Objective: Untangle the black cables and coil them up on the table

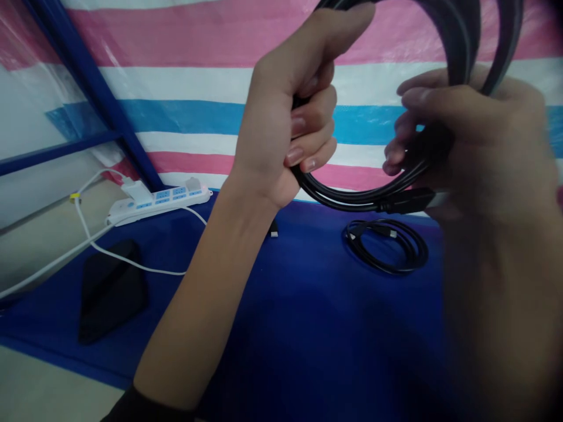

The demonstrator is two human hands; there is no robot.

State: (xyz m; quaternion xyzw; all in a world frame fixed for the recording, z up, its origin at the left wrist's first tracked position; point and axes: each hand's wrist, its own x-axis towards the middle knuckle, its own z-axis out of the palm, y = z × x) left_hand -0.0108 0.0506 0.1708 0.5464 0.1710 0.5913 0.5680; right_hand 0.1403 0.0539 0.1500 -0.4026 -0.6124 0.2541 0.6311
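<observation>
A black cable (352,196), wound in several loops, is held up between my two hands, above the blue surface. My left hand (303,99) has its fingers wrapped round the left side of the coil, with the thumb along the top. Closed on the right side of the loops, my right hand (479,123) is blurred by motion. A black connector (409,201) hangs at the bottom of the coil, close to the right wrist. The top of the coil runs out of view.
A second coiled black cable (387,246) lies on the blue surface (308,328). Partly behind my left forearm is a small plug end (274,233). To the left are a white power strip (162,202) with white cords and a flat black object (114,290). A striped sheet (176,117) hangs behind.
</observation>
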